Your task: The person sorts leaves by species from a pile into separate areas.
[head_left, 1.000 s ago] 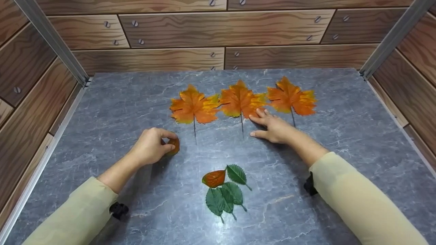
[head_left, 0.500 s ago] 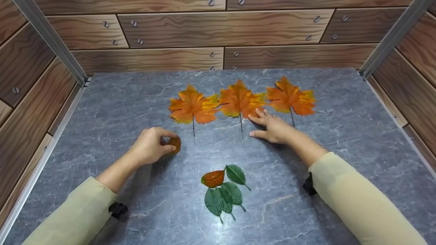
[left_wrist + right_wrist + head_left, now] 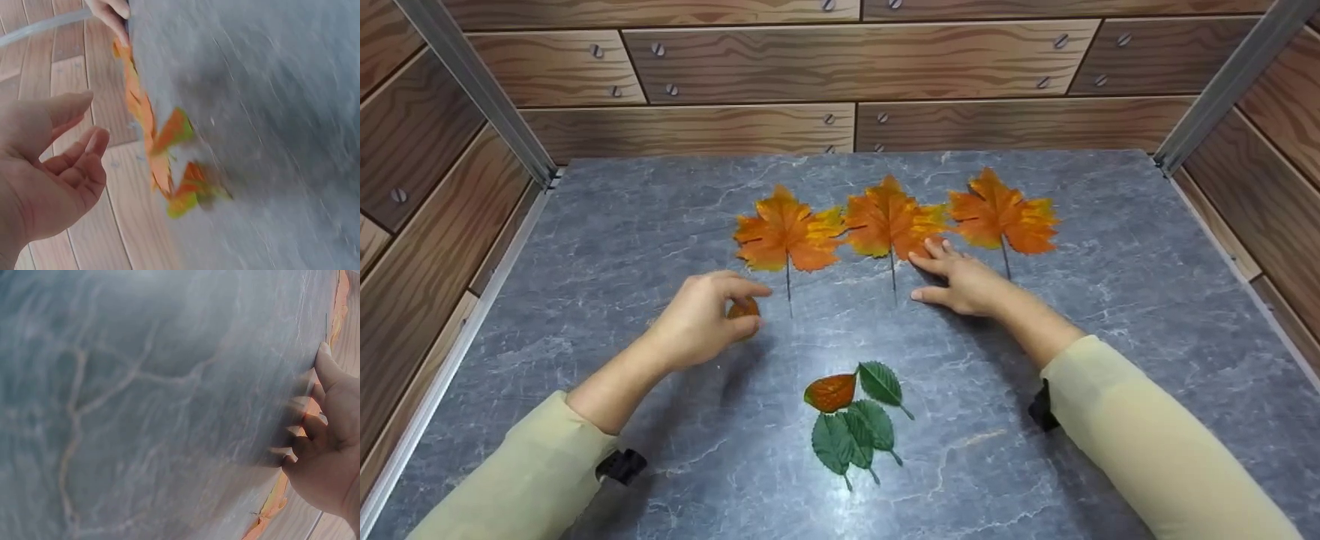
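My left hand (image 3: 701, 319) hovers just above the table with thumb and fingers parted. A small orange-brown leaf (image 3: 743, 308) lies beyond its fingertips, partly hidden by them. In the left wrist view that hand (image 3: 56, 163) has nothing between its fingers, and two small orange-and-green leaves (image 3: 194, 188) show apart from it, blurred. My right hand (image 3: 964, 283) rests on the table, fingers spread, fingertips on the lower right lobe of the middle maple leaf (image 3: 889, 221). Maple leaves to the left (image 3: 786, 232) and right (image 3: 1001, 214) complete a row, stems toward me.
Nearer me, a small orange leaf (image 3: 831, 393) lies touching a group of several green leaves (image 3: 834, 444). The grey marbled table (image 3: 622, 225) is bounded by wood-patterned walls (image 3: 855, 64) at the back and sides, with metal strips at the corners.
My left thumb and fingers have spread apart and let go of the small orange-brown leaf, and the hand has risen slightly. The right hand stays in place.
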The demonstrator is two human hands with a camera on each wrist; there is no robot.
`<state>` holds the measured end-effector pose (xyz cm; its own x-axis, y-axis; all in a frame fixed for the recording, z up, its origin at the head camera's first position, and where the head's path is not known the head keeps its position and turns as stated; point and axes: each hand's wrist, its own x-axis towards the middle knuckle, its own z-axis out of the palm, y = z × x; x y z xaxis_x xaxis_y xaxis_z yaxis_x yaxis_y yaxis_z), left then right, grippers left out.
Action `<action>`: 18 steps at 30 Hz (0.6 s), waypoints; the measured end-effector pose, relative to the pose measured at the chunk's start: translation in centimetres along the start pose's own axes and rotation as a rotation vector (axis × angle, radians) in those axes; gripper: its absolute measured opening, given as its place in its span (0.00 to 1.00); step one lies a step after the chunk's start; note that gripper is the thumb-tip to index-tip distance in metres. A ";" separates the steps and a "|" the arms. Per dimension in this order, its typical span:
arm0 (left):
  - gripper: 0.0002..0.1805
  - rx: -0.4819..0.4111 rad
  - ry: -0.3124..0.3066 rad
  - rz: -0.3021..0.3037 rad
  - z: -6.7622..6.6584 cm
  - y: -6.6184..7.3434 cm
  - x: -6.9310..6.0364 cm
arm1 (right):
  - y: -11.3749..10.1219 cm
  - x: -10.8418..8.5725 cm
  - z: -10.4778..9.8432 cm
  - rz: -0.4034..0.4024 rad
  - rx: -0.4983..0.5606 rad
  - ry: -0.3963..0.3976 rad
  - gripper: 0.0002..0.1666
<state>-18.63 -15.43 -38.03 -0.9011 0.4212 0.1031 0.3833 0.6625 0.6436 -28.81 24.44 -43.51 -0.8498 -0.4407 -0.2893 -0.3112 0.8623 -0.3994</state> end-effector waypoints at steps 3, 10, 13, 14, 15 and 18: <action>0.20 -0.062 -0.051 0.046 0.8 0.8 0.1 | 0.1 0.0 0.0 0.000 -0.002 -0.001 0.47; 0.17 -0.169 -0.206 0.091 2.4 1.9 0.3 | 0.1 0.0 0.0 -0.001 -0.005 0.003 0.47; 0.15 -0.211 -0.273 0.102 3.0 2.0 0.6 | 0.1 0.0 0.1 -0.002 -0.001 0.009 0.47; 0.15 -0.223 -0.290 0.109 3.3 2.1 0.7 | 0.1 0.0 0.1 0.000 0.001 0.011 0.47; 0.15 -0.232 -0.305 0.117 3.5 2.1 0.9 | 0.1 -0.1 0.1 0.001 0.001 0.012 0.47; 0.14 -0.259 -0.351 0.134 4.2 2.2 1.1 | 0.1 -0.1 0.1 0.004 0.002 0.013 0.47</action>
<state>-17.95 -10.84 -39.69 -0.7067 0.7066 -0.0360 0.3883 0.4300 0.8151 -28.71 24.51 -43.60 -0.8567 -0.4338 -0.2791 -0.3068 0.8635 -0.4003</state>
